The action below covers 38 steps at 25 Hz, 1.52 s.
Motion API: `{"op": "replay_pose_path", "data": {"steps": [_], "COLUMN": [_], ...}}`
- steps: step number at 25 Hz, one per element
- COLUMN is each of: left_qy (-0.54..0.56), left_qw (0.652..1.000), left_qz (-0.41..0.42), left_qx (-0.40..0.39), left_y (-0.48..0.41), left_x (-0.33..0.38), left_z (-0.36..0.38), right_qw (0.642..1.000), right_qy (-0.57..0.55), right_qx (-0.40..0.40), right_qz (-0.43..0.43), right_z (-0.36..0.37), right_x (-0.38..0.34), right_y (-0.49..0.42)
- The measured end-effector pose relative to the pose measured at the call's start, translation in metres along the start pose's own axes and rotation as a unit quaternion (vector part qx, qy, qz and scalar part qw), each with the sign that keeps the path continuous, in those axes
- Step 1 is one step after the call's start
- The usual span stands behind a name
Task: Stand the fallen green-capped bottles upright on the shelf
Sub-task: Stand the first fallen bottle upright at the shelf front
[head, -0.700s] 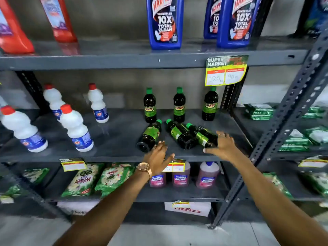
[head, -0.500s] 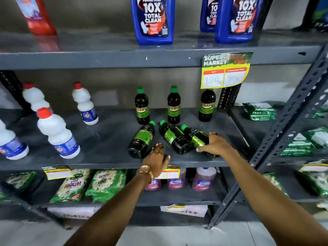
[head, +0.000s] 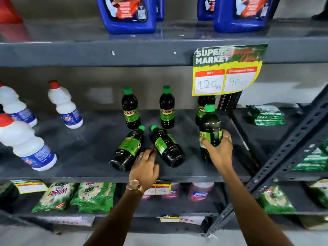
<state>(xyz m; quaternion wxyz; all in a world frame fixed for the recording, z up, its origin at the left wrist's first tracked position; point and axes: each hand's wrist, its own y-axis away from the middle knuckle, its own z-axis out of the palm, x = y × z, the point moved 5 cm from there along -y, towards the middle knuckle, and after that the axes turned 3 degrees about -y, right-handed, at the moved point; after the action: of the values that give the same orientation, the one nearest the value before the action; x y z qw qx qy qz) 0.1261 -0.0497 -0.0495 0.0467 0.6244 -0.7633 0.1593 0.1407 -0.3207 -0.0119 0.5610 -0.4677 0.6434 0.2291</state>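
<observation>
While we look down at a grey metal shelf (head: 74, 157) in what reads as a shop aisle, a yellow and green price tag (head: 225, 71) hangs from the shelf edge above, and blue jugs (head: 127, 15) stand on that upper level. White red-capped bottles (head: 65, 105) sit off to the left on our shelf, and green packets (head: 74, 196) fill the level beneath. At the back, three green-capped bottles stand upright, the middle one (head: 166, 107) clear to see, the rightmost partly behind the tag. Up front, two fallen bottles lie on their sides, caps pointing toward the back: one (head: 127, 150) on the left, another (head: 166, 148) just right of it. Our left hand (head: 144, 166) reaches between them, fingers spread loose and grasping nothing, the fingertips (head: 150, 150) right at the gap and seemingly brushing both. Over on the right, our right hand (head: 219, 150) is wrapped around the lower body of a third bottle (head: 210, 128), held upright, cap on top; whether its base touches the shelf we cannot tell.
</observation>
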Motion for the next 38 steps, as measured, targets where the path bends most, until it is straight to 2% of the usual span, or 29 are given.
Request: {"op": "replay_pose_path", "data": {"steps": [2,5,8,11,15,19,22,25,30,34,38], "left_qy": [0.004,-0.004,-0.009,-0.020,-0.008,-0.025,-0.033,-0.033,-0.035,-0.018,-0.028], "left_qw": [1.000,1.000,1.000,1.000,1.000,0.999,0.999,0.999,0.999,1.000,1.000], "left_qz": [-0.001,0.002,0.005,0.002,-0.009,-0.002,-0.003,-0.008,-0.004,-0.006,-0.002], "left_qx": [0.001,0.001,-0.004,-0.012,-0.020,-0.020,-0.020,-0.021,-0.025,-0.014,-0.011], "left_y": [-0.001,-0.002,-0.002,-0.002,-0.001,-0.001,-0.001,-0.002,0.001,0.000,0.001], "left_x": [0.000,-0.002,-0.003,-0.002,-0.002,-0.001,0.000,0.000,0.000,-0.001,0.001], "left_z": [0.002,0.003,0.002,0.001,0.002,0.002,0.002,0.001,0.001,-0.002,-0.002], "right_qw": [0.998,0.996,0.997,0.998,0.992,0.998,0.995,0.989,0.997,0.996,0.995], "right_qy": [-0.060,-0.066,-0.067,-0.037,0.013,-0.030,-0.022,0.057,0.017,0.030,0.037], "right_qx": [0.023,0.064,0.041,0.040,0.120,0.059,0.092,0.134,0.065,0.078,0.093], "right_qz": [-0.007,-0.008,0.011,0.007,0.019,0.015,0.019,0.030,0.029,0.034,-0.009], "right_z": [0.002,0.002,0.002,0.000,0.009,0.014,0.014,0.016,0.010,0.002,-0.018], "right_x": [0.005,0.015,0.034,0.037,0.022,0.034,0.031,0.022,0.038,0.032,0.036], "right_y": [0.000,-0.002,0.000,0.005,-0.004,-0.001,-0.003,-0.005,-0.003,0.007,0.051]}}
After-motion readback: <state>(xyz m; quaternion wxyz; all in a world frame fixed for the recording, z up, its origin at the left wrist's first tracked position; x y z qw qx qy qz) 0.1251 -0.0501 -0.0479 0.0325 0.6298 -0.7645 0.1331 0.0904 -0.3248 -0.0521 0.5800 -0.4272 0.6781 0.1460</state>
